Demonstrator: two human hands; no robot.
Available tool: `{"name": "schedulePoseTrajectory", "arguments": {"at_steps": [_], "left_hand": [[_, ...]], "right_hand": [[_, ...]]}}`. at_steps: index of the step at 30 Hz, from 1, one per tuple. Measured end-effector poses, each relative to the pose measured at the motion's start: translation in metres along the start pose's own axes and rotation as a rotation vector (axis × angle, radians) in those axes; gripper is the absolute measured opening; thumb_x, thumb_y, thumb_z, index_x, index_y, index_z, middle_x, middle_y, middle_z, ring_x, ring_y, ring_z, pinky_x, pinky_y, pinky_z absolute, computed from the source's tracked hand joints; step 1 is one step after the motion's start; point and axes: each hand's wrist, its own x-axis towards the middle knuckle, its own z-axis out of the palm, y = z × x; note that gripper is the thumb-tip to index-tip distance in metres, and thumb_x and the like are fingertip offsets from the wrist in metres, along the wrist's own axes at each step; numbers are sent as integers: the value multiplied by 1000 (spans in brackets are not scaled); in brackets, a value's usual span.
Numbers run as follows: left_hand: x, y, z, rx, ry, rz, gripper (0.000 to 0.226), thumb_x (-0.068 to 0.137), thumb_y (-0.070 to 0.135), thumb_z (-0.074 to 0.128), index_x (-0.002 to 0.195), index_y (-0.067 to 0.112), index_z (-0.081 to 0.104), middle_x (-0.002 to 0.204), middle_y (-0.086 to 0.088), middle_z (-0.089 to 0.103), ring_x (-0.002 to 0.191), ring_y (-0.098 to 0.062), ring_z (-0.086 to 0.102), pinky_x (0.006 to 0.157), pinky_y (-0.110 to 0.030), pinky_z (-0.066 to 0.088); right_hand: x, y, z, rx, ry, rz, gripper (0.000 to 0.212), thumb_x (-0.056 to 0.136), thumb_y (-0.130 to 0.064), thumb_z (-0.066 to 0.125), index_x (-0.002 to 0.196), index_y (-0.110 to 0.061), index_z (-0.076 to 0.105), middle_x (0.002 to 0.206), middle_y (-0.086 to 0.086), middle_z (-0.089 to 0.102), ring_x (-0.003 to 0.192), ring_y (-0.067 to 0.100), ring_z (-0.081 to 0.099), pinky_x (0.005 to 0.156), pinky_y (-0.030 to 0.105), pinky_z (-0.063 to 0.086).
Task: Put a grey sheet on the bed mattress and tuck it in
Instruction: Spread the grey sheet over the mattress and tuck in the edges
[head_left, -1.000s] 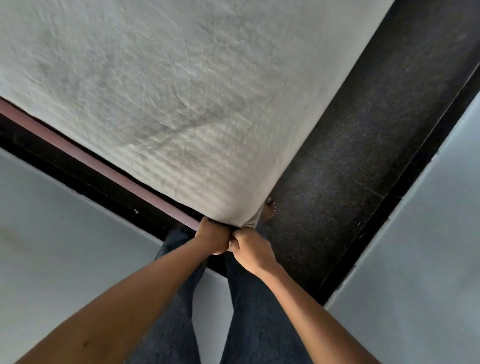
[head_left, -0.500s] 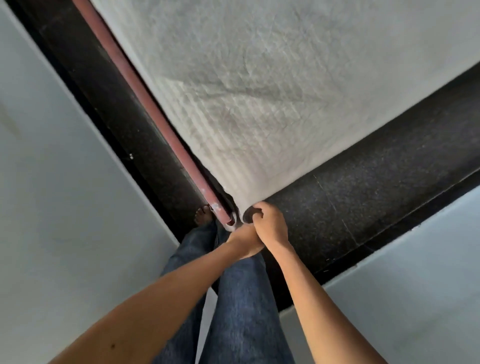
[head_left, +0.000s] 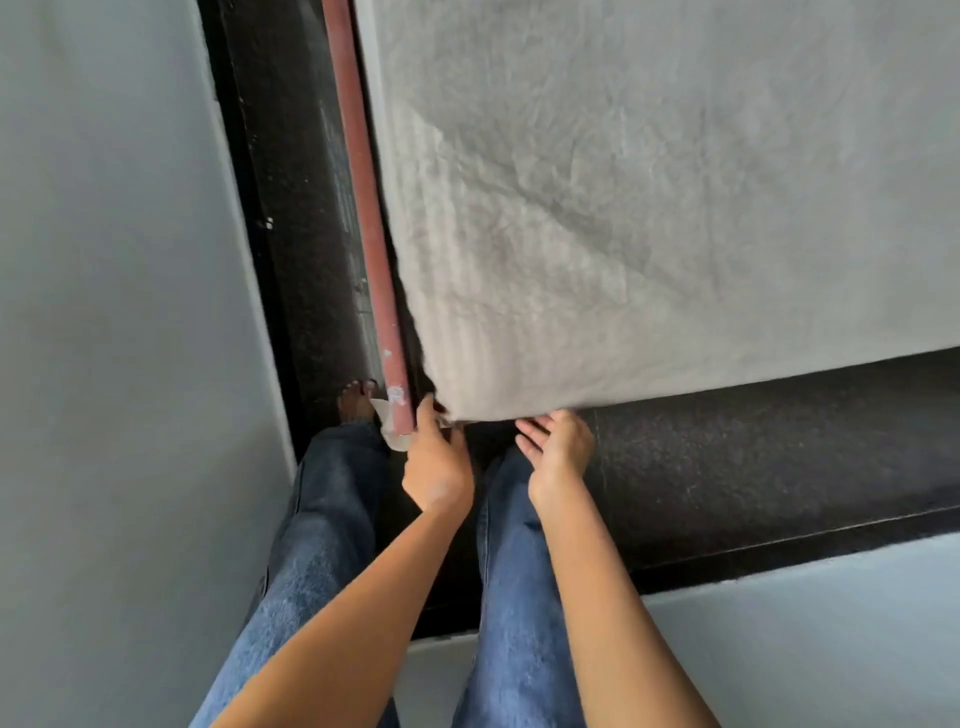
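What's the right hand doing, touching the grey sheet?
Cannot tell. Head view: the right hand has fingertips at the edge of the grey sheet; neither contact nor gap shows.

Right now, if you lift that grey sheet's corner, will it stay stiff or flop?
Probably flop: the sheet is wrinkled and bends softly at its corner. Likely light, since ridges seem to show through it near the edge. It might slide loose, because the left hand seems only to touch the corner and the right hand is open below it.
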Motion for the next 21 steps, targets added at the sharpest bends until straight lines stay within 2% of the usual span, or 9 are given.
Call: {"name": "schedulePoseTrajectory", "arguments": {"at_steps": [2, 4, 7, 10, 13, 15, 17, 19, 21], "left_hand": [[2, 2, 8, 16, 86, -10, 23, 95, 25, 45, 116, 22, 54, 107, -12, 64, 95, -35, 60, 76, -40, 46], [10, 2, 15, 68, 137, -31, 20, 95, 22, 44, 106, 17, 60, 103, -16, 64, 94, -37, 59, 71, -39, 44], [17, 3, 25, 77, 182, -80, 20, 94, 19, 46, 102, 16, 64, 102, -17, 65, 96, -38, 59, 70, -38, 42], [17, 6, 34, -45, 193, -202, 23, 92, 20, 49, 109, 14, 64, 106, -15, 66, 99, -37, 60, 76, -38, 47], [11, 6, 46, -388, 222, -323, 31, 92, 22, 48, 122, 16, 53, 111, -9, 63, 100, -32, 61, 86, -38, 49], [-1, 10, 55, -695, 273, -432, 38, 93, 31, 44, 129, 19, 44, 113, -10, 63, 94, -29, 65, 84, -40, 53], [-17, 25, 63, -980, 173, -473, 34, 98, 31, 35, 124, 13, 50, 106, -8, 64, 90, -23, 63, 74, -34, 52], [-30, 44, 66, -1227, 48, -460, 33, 101, 28, 31, 120, 13, 53, 104, -6, 63, 96, -20, 61, 81, -30, 48], [-34, 53, 68, -1349, 68, -440, 28, 102, 25, 34, 115, 12, 54, 104, -6, 62, 96, -19, 62, 87, -31, 48]], "right_hand": [[11, -15, -10, -9, 0, -3, 32, 99, -20, 34, 117, 0, 52, 102, 16, 59, 81, 28, 63, 57, 30, 47], [21, -25, -20, -91, -30, -10, 33, 100, -29, 35, 109, -3, 53, 90, 14, 62, 67, 23, 63, 54, 28, 46], [33, -31, -33, -270, -61, -96, 28, 100, -25, 40, 85, -5, 53, 63, 8, 57, 46, 16, 55, 47, 24, 41], [37, -31, -46, -413, -167, -147, 33, 100, -23, 39, 71, -10, 49, 56, 6, 55, 34, 9, 50, 38, 19, 39], [39, -38, -61, -397, -240, -160, 30, 99, -21, 41, 74, -9, 53, 60, 7, 58, 44, 14, 55, 42, 20, 42], [41, -45, -68, -330, -206, -141, 27, 99, -27, 42, 85, -8, 56, 65, 7, 60, 52, 17, 57, 49, 24, 45], [48, -50, -70, -270, -175, -138, 27, 100, -31, 41, 94, -8, 55, 68, 7, 60, 55, 17, 58, 52, 26, 45], [55, -53, -71, -265, -183, -170, 28, 100, -28, 41, 91, -6, 54, 67, 7, 60, 52, 16, 57, 50, 25, 45], [58, -53, -72, -289, -201, -212, 29, 100, -25, 40, 81, -8, 53, 62, 7, 59, 45, 13, 56, 47, 23, 43]]}}
